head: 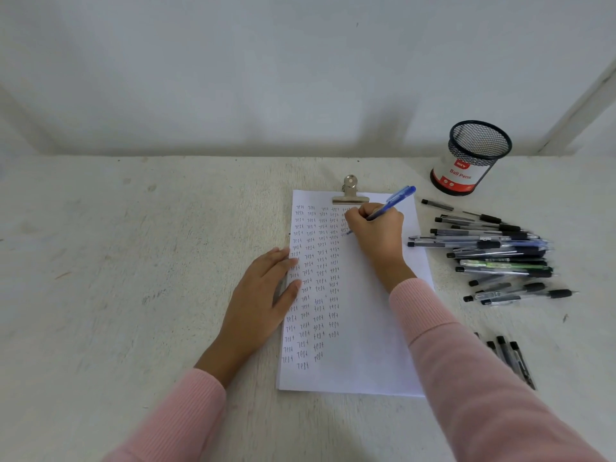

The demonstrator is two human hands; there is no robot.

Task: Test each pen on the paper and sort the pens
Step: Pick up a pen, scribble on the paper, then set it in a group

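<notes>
Blue pen (pixel 393 201), pink ribbed sleeves (pixel 466 361), black mesh cup (pixel 473 155), white paper (pixel 366 328).

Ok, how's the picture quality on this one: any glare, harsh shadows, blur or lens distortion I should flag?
Head view: light is soft and even, with only a faint shadow beside the left hand and no glare on the paper; the written rows read clearly, the pen pile is slightly soft; wide-angle stretch enlarges the sleeves at the bottom corners.
</notes>
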